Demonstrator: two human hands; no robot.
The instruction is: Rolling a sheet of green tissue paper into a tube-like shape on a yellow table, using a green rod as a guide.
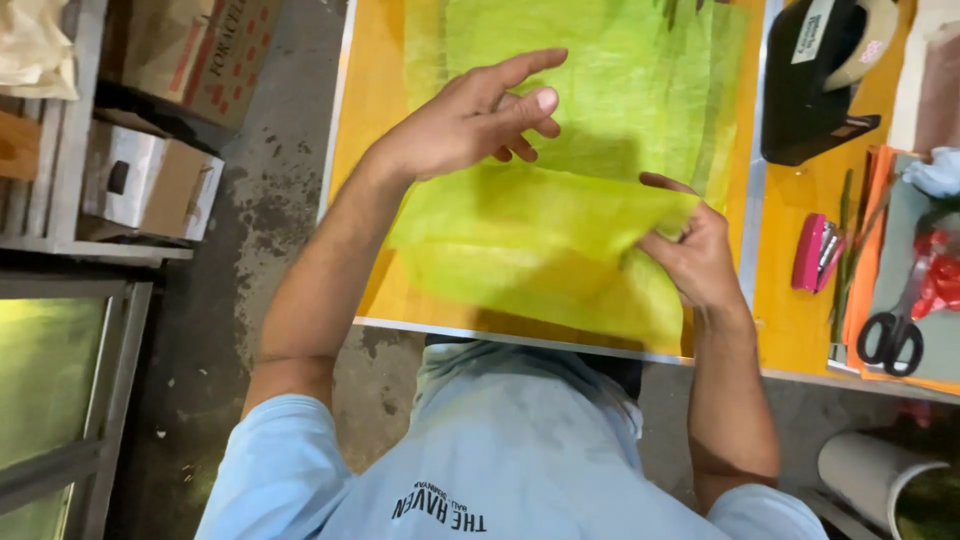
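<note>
The right hand [700, 255] is closed in a pinch on the folded edge of a yellow-green sheet [530, 245], thumb on top and fingers curled under, which I judge keeps the fold from slipping. The wrist is bent slightly inward, the forearm rising straight from the body at 6 o'clock.

At 10 o'clock from it, the left hand [470, 120] hovers open and holds nothing, its fingers spread and half-curled and the palm turned down over the sheet. Its elbow is pushed well out to the side.

The sheet lies on the orange worktop [372, 130], its near part doubled over and a flat layer extending toward 12 o'clock.

At 3 o'clock from the right hand sits a pink stapler [815, 252]. Beyond it lie black-handled scissors [893, 335], and at 1 o'clock stands a black tape dispenser [812, 85]. Cardboard boxes [150, 175] sit well apart at 9 o'clock.
</note>
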